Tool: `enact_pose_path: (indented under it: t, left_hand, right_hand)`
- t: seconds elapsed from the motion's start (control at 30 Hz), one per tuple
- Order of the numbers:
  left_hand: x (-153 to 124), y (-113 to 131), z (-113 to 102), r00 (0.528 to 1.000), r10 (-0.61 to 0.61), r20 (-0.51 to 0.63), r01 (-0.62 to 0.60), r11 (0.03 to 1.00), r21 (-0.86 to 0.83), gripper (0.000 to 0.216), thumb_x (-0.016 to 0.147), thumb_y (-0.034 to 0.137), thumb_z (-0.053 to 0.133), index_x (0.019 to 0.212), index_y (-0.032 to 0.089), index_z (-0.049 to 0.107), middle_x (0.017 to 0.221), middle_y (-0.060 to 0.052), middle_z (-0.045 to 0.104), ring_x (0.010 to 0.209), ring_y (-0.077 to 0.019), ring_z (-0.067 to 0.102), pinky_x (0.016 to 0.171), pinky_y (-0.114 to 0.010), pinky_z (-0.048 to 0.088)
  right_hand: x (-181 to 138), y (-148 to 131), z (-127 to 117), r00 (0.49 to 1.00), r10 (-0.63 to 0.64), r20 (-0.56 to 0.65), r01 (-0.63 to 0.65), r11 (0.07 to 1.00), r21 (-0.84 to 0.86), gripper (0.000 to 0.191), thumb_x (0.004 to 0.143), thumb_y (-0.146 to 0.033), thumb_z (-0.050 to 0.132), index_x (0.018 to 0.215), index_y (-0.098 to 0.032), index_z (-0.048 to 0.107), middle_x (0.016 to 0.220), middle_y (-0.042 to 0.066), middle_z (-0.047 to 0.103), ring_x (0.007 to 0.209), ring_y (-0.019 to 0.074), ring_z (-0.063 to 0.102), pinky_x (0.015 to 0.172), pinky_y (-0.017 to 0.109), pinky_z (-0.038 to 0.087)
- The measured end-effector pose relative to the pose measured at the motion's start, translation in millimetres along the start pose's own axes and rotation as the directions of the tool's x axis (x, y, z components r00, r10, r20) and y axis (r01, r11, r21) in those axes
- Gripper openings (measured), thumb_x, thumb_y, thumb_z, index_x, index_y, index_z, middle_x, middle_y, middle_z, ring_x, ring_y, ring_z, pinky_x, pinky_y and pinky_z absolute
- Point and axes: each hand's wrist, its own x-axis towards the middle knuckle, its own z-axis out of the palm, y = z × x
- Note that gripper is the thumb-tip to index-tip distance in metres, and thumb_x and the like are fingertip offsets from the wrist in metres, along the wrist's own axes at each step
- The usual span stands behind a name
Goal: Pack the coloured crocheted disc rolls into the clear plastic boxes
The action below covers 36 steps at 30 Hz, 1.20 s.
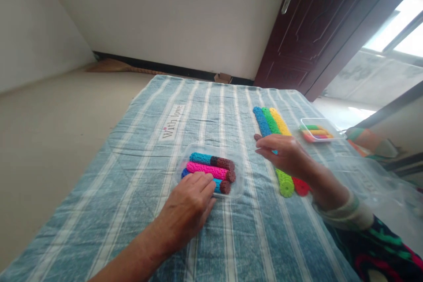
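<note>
A clear plastic tray [239, 178] on the striped cloth holds stacked rows of small discs: teal, pink and blue, with brown ones at the right ends. My left hand [187, 209] rests on the tray's near left corner, fingers bent over the blue row [218, 185]. My right hand [286, 154] hovers to the right, thumb and fingers pinched on a small brown disc [257, 137]. Under it lie long rows of discs in blue [261, 121], green [271, 120] and yellow [280, 121], with green and red ends [292, 185] showing near my wrist.
A second small clear tray [317, 132] with colored rows sits at the table's far right. A clear lid or container [363, 176] lies near my right forearm. The blue striped cloth [132, 176] covers the table. A dark wooden door [304, 22] stands behind.
</note>
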Motion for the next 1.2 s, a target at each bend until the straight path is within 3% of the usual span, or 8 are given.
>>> enact_pose_path:
  t: [0.2, 0.37, 0.57, 0.7, 0.83, 0.97, 1.1, 1.2]
  left_hand:
    - [-2.5, -5.1, 4.9, 0.999, 0.044, -0.013, -0.043, 0.998, 0.046, 0.013, 0.078, 0.010, 0.058, 0.087, 0.015, 0.066, 0.095, -0.013, 0.072, 0.088, -0.0296, 0.068, 0.077, -0.047, 0.059]
    - [-6.0, -10.4, 12.2, 0.994, 0.059, -0.095, -0.054, 0.997, 0.053, 0.023, 0.080, 0.011, 0.053, 0.097, 0.016, 0.067, 0.100, -0.014, 0.073, 0.089, -0.0303, 0.069, 0.079, -0.049, 0.059]
    - [-5.7, -23.5, -11.1, 0.979, 0.066, -0.195, -0.083, 0.993, -0.081, 0.029, 0.087, 0.025, 0.056, 0.115, 0.022, 0.064, 0.115, -0.010, 0.071, 0.104, -0.0275, 0.068, 0.087, -0.044, 0.059]
    - [2.0, -49.4, -32.3, 0.962, -0.054, -0.269, 0.020, 0.992, -0.128, 0.029, 0.089, 0.038, 0.058, 0.114, 0.026, 0.067, 0.119, -0.005, 0.071, 0.108, -0.0248, 0.067, 0.093, -0.040, 0.057]
    - [22.4, -76.0, -46.8, 0.873, -0.394, -0.287, 0.314, 0.905, -0.288, 0.036, 0.082, 0.048, 0.062, 0.099, 0.018, 0.073, 0.109, -0.007, 0.075, 0.103, -0.0265, 0.069, 0.101, -0.043, 0.051]
    - [45.4, -101.0, -35.9, 0.667, -0.734, -0.124, 0.576, 0.614, -0.540, 0.032, 0.074, 0.038, 0.068, 0.092, 0.013, 0.075, 0.090, -0.004, 0.077, 0.090, -0.0243, 0.069, 0.091, -0.038, 0.053]
    - [55.5, -125.2, 1.4, 0.445, -0.894, -0.060, 0.523, 0.314, -0.792, 0.027, 0.067, 0.038, 0.068, 0.076, 0.013, 0.073, 0.063, -0.001, 0.070, 0.067, -0.0187, 0.067, 0.067, -0.028, 0.056]
    - [53.8, -133.5, 22.1, 0.437, -0.895, -0.089, 0.536, 0.339, -0.773, 0.022, 0.065, 0.037, 0.067, 0.070, 0.017, 0.071, 0.058, 0.001, 0.067, 0.059, -0.0160, 0.064, 0.064, -0.026, 0.054]
  right_hand:
    - [1.0, 27.2, -19.1, 0.982, 0.189, -0.028, -0.191, 0.965, -0.182, 0.022, 0.093, -0.029, 0.054, 0.081, -0.018, 0.070, 0.075, 0.003, 0.068, 0.067, 0.0143, 0.059, 0.064, 0.028, 0.040]
    - [9.6, 50.8, -19.5, 0.928, 0.370, 0.045, -0.331, 0.873, -0.357, 0.016, 0.090, -0.020, 0.057, 0.087, -0.019, 0.073, 0.086, 0.004, 0.070, 0.080, 0.0184, 0.062, 0.068, 0.028, 0.038]
    - [22.0, 66.4, 6.1, 0.871, 0.383, 0.308, -0.220, 0.865, -0.451, 0.017, 0.086, -0.018, 0.063, 0.099, -0.020, 0.074, 0.103, 0.008, 0.066, 0.096, 0.0208, 0.059, 0.075, 0.028, 0.038]
    - [27.9, 75.1, 22.5, 0.858, 0.374, 0.352, -0.182, 0.862, -0.472, 0.017, 0.082, -0.022, 0.067, 0.098, -0.019, 0.073, 0.105, 0.009, 0.062, 0.097, 0.0219, 0.056, 0.078, 0.029, 0.038]
    - [31.2, 78.6, 27.0, 0.849, 0.379, 0.368, -0.181, 0.863, -0.473, 0.018, 0.080, -0.022, 0.067, 0.096, -0.019, 0.074, 0.103, 0.009, 0.062, 0.093, 0.0212, 0.055, 0.075, 0.030, 0.036]
    - [31.9, 77.7, 28.2, 0.849, 0.374, 0.373, -0.180, 0.869, -0.461, 0.016, 0.085, -0.022, 0.061, 0.090, -0.019, 0.075, 0.101, 0.008, 0.062, 0.089, 0.0190, 0.055, 0.073, 0.029, 0.034]
    - [29.9, 76.8, 32.2, 0.855, 0.383, 0.351, -0.197, 0.864, -0.463, 0.025, 0.091, -0.026, 0.053, 0.086, -0.016, 0.075, 0.096, 0.010, 0.064, 0.085, 0.0192, 0.056, 0.071, 0.030, 0.035]
    - [27.9, 74.4, 33.6, 0.865, 0.386, 0.321, -0.215, 0.863, -0.457, 0.026, 0.092, -0.025, 0.052, 0.083, -0.016, 0.075, 0.094, 0.010, 0.065, 0.085, 0.0204, 0.057, 0.072, 0.030, 0.036]
